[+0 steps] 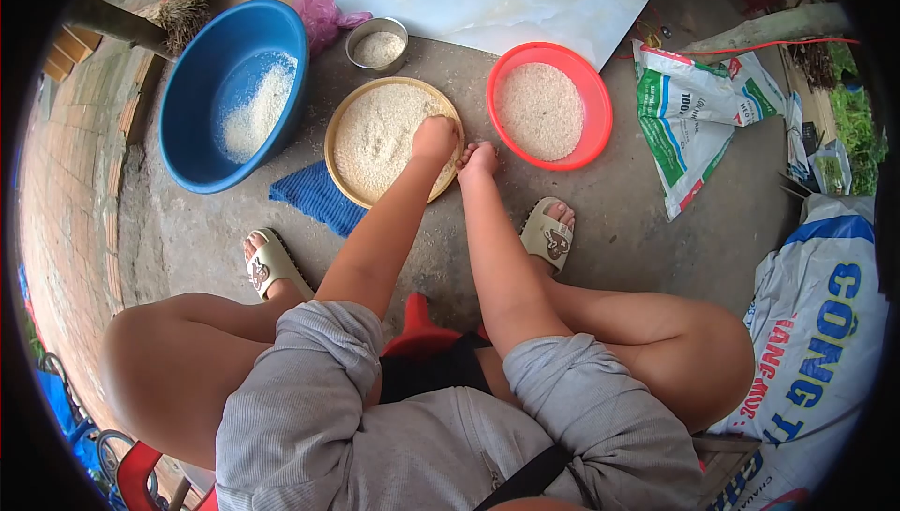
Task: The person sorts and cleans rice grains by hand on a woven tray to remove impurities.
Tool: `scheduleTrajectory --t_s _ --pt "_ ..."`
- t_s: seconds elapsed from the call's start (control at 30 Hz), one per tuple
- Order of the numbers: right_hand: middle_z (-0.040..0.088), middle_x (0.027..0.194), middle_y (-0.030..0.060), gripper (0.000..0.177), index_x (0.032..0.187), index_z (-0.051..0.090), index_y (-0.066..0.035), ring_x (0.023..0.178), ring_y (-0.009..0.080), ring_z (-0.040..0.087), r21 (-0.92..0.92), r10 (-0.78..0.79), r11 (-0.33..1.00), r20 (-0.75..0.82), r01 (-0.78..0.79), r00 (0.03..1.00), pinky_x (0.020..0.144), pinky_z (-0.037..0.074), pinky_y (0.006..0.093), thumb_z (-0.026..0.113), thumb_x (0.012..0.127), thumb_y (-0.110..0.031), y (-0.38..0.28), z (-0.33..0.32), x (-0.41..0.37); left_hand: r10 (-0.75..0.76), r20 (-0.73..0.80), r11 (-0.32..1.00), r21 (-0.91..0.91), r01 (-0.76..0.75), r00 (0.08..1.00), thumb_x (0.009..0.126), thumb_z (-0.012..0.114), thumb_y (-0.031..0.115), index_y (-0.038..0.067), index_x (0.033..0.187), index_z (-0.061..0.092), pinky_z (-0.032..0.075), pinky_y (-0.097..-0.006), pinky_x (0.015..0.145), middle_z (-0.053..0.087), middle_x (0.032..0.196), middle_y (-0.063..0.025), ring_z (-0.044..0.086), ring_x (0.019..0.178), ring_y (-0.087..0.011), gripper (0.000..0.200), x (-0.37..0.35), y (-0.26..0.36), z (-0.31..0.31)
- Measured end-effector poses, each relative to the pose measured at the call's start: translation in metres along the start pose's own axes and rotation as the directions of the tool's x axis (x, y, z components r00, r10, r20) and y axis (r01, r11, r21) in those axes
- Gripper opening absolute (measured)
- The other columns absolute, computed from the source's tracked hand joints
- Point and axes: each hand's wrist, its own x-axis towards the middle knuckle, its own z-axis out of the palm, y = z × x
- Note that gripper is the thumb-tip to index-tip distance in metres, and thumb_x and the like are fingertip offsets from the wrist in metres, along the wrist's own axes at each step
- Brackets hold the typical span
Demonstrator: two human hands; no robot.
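A round shallow tray (334,157) with a tan rim holds pale grains (370,141), spread over its bottom. My left hand (435,139) is closed over the right part of the tray, above the grains. Just right of it, my right hand (478,158) is at the tray's right rim, its fingers curled together. What either hand holds, if anything, is too small or hidden to make out. A red basin (600,122) with grains stands to the right of the hands.
A large blue basin (192,103) with white grains stands at the left. Behind the tray are a metal bowl (379,68) and a pink bag (319,16). A blue cloth (314,200) lies partly under the tray. Sacks (689,127) lie at the right.
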Motion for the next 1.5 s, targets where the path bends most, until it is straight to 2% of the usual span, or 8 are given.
scheduleTrajectory --t_s 0.2,0.27,0.3,0.47,0.53,0.83,1.13,1.5 --pt "0.061 0.076 0.0097 0.028 0.077 0.057 0.001 0.053 0.0198 0.055 0.071 -0.028 0.997 0.057 0.024 0.998 0.051 0.047 0.0352 0.042 0.084 -0.022 0.006 0.009 0.012 -0.093 0.111 0.893 -0.430 0.132 0.989 0.076 0.067 0.010 0.002 0.084 0.071 0.053 -0.0304 0.066 0.070 0.077 -0.0115 0.067 0.065 -0.0186 0.012 -0.003 -0.007 -0.033" --pt "0.062 0.083 0.0122 0.029 0.081 0.058 0.003 0.056 0.0223 0.057 0.096 -0.078 0.992 0.014 0.076 0.997 0.054 0.049 0.0366 0.042 0.085 -0.021 0.005 0.015 0.002 0.115 0.450 0.596 -0.745 0.301 0.886 0.080 0.066 0.008 -0.002 0.090 0.070 0.053 -0.0268 0.067 0.070 0.078 -0.0084 0.066 0.068 -0.0126 0.015 -0.002 -0.006 -0.041" --pt "0.063 0.090 0.0147 0.031 0.085 0.058 0.006 0.060 0.0248 0.059 0.118 -0.131 0.984 -0.035 0.135 0.991 0.056 0.051 0.0381 0.042 0.085 -0.021 0.004 0.018 -0.004 0.148 0.394 0.750 -0.643 0.157 0.907 0.083 0.064 0.007 -0.004 0.094 0.069 0.053 -0.0269 0.067 0.069 0.079 -0.0084 0.066 0.068 -0.0146 0.016 -0.003 -0.002 -0.045" --pt "0.052 0.065 0.0049 0.016 0.072 0.048 -0.007 0.054 0.0180 0.050 0.075 -0.048 0.997 0.144 0.038 0.988 0.055 0.043 0.0317 0.042 0.081 -0.018 0.001 0.019 -0.002 -0.028 0.209 0.757 -0.634 0.157 0.977 0.080 0.067 0.014 0.001 0.094 0.071 0.051 -0.0284 0.064 0.070 0.079 -0.0086 0.066 0.068 -0.0150 0.019 0.008 -0.011 -0.051" --pt "0.046 0.058 0.0030 0.014 0.067 0.045 -0.009 0.048 0.0160 0.044 0.023 -0.021 1.000 0.114 0.019 0.993 0.049 0.038 0.0307 0.043 0.079 -0.018 0.002 0.019 0.000 -0.156 -0.056 0.914 -0.386 0.122 0.986 0.077 0.068 0.016 0.003 0.093 0.071 0.051 -0.0292 0.065 0.070 0.080 -0.0106 0.066 0.070 -0.0165 0.020 0.016 -0.030 -0.048" --pt "0.033 0.048 0.0000 0.022 0.057 0.034 -0.013 0.038 0.0139 0.029 0.020 0.072 0.997 0.196 -0.077 0.978 0.040 0.026 0.0299 0.047 0.074 -0.020 0.002 0.010 0.003 -0.098 -0.036 0.957 -0.276 0.084 0.995 0.074 0.068 0.015 0.002 0.091 0.070 0.052 -0.0388 0.073 0.068 0.086 -0.0169 0.065 0.080 -0.0323 0.022 0.034 -0.033 -0.033" --pt "0.033 0.047 -0.0002 0.024 0.057 0.034 -0.014 0.037 0.0140 0.030 0.009 0.049 0.999 0.204 -0.052 0.978 0.039 0.025 0.0300 0.048 0.074 -0.021 0.003 0.012 -0.003 -0.071 -0.049 0.990 0.115 0.076 0.996 0.075 0.066 0.017 0.002 0.089 0.067 0.052 -0.0413 0.080 0.061 0.097 -0.0166 0.060 0.094 -0.0335 0.021 0.030 -0.002 -0.007" --pt "0.040 0.047 -0.0002 0.022 0.057 0.039 -0.012 0.037 0.0123 0.034 -0.032 0.021 0.999 0.246 -0.014 0.969 0.038 0.028 0.0278 0.049 0.074 -0.022 0.005 0.007 0.000 0.202 0.060 0.961 0.182 -0.210 0.977 0.076 0.056 0.011 0.002 0.076 0.064 0.053 -0.0389 0.075 0.062 0.089 -0.0133 0.062 0.089 -0.0302 0.011 0.005 -0.009 -0.001"
